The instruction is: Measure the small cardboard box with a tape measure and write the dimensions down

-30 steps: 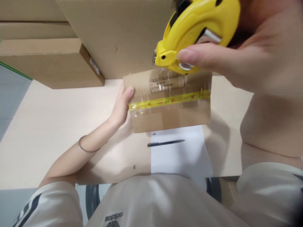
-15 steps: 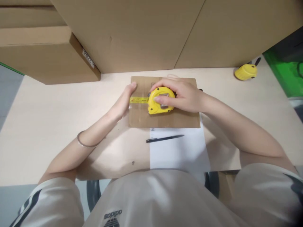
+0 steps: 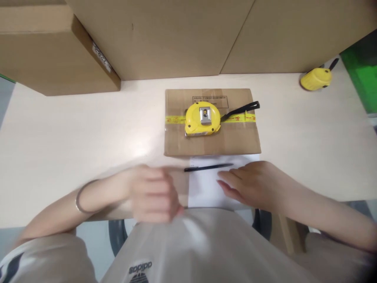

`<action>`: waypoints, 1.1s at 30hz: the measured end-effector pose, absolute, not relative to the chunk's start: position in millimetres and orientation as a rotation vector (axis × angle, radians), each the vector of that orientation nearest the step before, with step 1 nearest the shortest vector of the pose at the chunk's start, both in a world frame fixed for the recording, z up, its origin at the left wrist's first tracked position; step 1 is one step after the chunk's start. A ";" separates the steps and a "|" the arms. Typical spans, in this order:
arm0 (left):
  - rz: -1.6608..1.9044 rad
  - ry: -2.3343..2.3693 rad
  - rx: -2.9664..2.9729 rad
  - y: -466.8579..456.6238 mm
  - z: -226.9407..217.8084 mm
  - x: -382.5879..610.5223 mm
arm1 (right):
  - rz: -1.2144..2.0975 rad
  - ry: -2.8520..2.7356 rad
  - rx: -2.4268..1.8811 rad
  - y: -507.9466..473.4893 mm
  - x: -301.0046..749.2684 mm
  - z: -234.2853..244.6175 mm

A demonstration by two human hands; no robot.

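A yellow tape measure (image 3: 203,118) with a metal belt clip and black wrist strap lies on a small cardboard box (image 3: 212,145), touched by neither hand. Yellow tape with red marks runs across the box on both sides of it. My left hand (image 3: 154,194), blurred, is closed with its fingers curled, close to the front of my shirt; what it holds, if anything, is hidden. Over a white sheet of paper (image 3: 203,192) hovers my right hand (image 3: 253,182), thumb and fingers apart and nothing in them. Just left of its fingertips lies a black pen (image 3: 206,168), partly on the sheet.
Tall cardboard boxes (image 3: 171,39) stand along the back of the pale table (image 3: 73,129). Another cardboard box (image 3: 41,63) is at the back left. A second yellow tape measure (image 3: 315,78) rests near the back right corner.
My right hand has let go of the tape measure and drawn back toward the pen. My left hand has left the box's left edge and come in near my shirt.
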State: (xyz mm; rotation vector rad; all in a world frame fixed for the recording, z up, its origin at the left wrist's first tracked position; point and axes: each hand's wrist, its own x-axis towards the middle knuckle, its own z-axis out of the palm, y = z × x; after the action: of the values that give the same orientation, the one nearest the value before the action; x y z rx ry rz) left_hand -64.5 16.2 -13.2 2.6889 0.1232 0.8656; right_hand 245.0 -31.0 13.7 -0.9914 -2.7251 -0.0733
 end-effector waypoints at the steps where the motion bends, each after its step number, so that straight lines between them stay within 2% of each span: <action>1: 0.979 -0.167 2.722 6.3 -12.3 -57.5 | -0.084 -2.693 -1.117 -39.4 245.8 -1.9; 3: 0.967 -0.277 2.763 -7.7 -16.5 -41.3 | -0.056 -2.618 -1.235 -47.7 245.7 -26.9; 5: 0.879 -0.190 2.813 -15.7 -26.0 -28.0 | 0.011 -2.562 -1.276 -48.3 245.0 -37.8; 11: 0.425 0.082 2.915 -27.2 -55.0 -23.7 | -0.165 -2.524 -1.502 -49.7 254.5 -12.4; 13: 0.342 0.187 2.878 -30.2 -61.0 -25.3 | -0.124 -2.448 -1.516 -55.2 257.7 -5.4; 23: 0.392 0.323 2.798 -45.0 -66.6 -22.0 | 0.917 -1.980 -1.431 -50.5 204.1 -29.7; 33: 0.567 0.178 2.930 -35.7 -55.2 -21.9 | 1.067 -1.991 -1.201 -28.3 189.1 -45.7</action>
State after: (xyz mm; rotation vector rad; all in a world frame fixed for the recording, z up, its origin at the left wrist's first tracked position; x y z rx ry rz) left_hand -21.9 -35.7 -55.2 2.9300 0.1778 0.5667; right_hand 189.1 -28.3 -45.7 -1.2005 -1.9911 1.0674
